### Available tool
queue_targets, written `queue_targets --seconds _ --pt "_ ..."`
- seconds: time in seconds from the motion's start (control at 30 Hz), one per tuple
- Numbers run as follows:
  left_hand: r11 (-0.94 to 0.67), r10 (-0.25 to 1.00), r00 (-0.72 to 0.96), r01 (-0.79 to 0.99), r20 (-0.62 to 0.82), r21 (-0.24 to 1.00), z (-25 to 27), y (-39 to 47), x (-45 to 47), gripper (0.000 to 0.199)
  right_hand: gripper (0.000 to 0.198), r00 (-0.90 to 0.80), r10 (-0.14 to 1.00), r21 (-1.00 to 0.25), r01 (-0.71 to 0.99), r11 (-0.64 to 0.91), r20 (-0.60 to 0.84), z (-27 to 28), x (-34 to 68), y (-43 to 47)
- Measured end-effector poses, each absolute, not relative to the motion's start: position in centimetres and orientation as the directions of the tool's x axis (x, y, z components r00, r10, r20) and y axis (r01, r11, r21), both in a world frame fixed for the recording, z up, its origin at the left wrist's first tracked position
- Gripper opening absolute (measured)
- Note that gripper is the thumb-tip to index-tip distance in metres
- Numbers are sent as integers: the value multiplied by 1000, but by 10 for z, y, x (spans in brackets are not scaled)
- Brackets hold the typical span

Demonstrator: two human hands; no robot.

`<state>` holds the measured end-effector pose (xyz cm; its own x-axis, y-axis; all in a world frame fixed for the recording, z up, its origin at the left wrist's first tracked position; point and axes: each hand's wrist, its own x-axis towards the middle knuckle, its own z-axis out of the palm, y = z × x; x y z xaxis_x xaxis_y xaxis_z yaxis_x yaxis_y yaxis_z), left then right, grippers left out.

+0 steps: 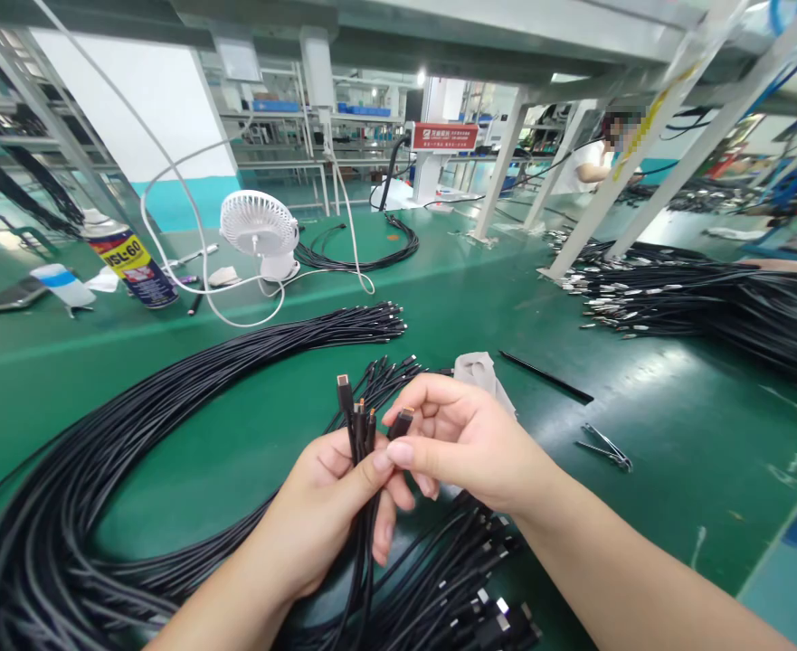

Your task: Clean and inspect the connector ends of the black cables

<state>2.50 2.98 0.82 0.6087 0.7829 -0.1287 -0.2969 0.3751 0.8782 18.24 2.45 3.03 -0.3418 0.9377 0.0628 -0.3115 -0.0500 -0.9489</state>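
Note:
My left hand (334,493) is closed round a small bunch of black cables (365,443), their connector ends pointing up between thumb and fingers. One connector (344,395) stands taller than the others. Against the left thumb, my right hand (462,434) pinches a single black cable connector (402,421) with an orange-looking tip. Under and behind both hands lie more black cables. A pile with metal plug ends (489,615) is below my right wrist, and a grey-white cloth or wrapper (478,371) sits partly behind my right hand.
A long curved cable bundle (167,398) covers the left of the green table (697,452). A spray can (130,258) and white fan (260,226) stand at the back. At right are nail clippers (608,445), a black stick (545,376), another cable heap (703,298) and a person (581,167).

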Motion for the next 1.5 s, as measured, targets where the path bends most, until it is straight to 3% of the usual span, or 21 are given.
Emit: queue_targets --seconds 0.33,0.53,0.67,0.73,0.83,0.97,1.07,1.17,1.33,1.5 --pt "346 785 608 -268 -120 899 11 30 27 35 24 -336 940 -962 -272 -34 62 28 179 24" --pt "357 816 558 -286 -148 889 11 31 27 25 27 -346 937 -977 -214 -19 57 34 185 25" --pt "384 838 515 -324 -179 865 8 30 26 20 34 -416 890 -965 -248 85 186 30 199 32" --pt "408 829 530 -357 -177 840 7 29 25 19 34 -345 907 -941 -310 132 241 25 206 38" --pt "451 794 590 -406 -149 795 7 29 22 20 28 -194 970 -968 -231 98 144 19 209 46" --pt "483 760 641 -444 -109 754 8 31 19 22 30 -318 948 -1000 -12 -20 -15 15 196 44" --pt "494 751 654 -464 -92 735 9 31 17 23 29 -246 966 -996 -64 63 76 18 182 34" --pt "508 731 680 -486 -57 711 9 31 17 22 26 -133 976 -982 44 182 175 25 174 23" --pt "572 678 735 -542 17 615 7 31 15 14 26 -141 950 -945 136 297 278 31 175 17" --pt "635 603 793 -542 86 551 2 30 13 13 19 -150 863 -822 263 505 482 34 175 11"
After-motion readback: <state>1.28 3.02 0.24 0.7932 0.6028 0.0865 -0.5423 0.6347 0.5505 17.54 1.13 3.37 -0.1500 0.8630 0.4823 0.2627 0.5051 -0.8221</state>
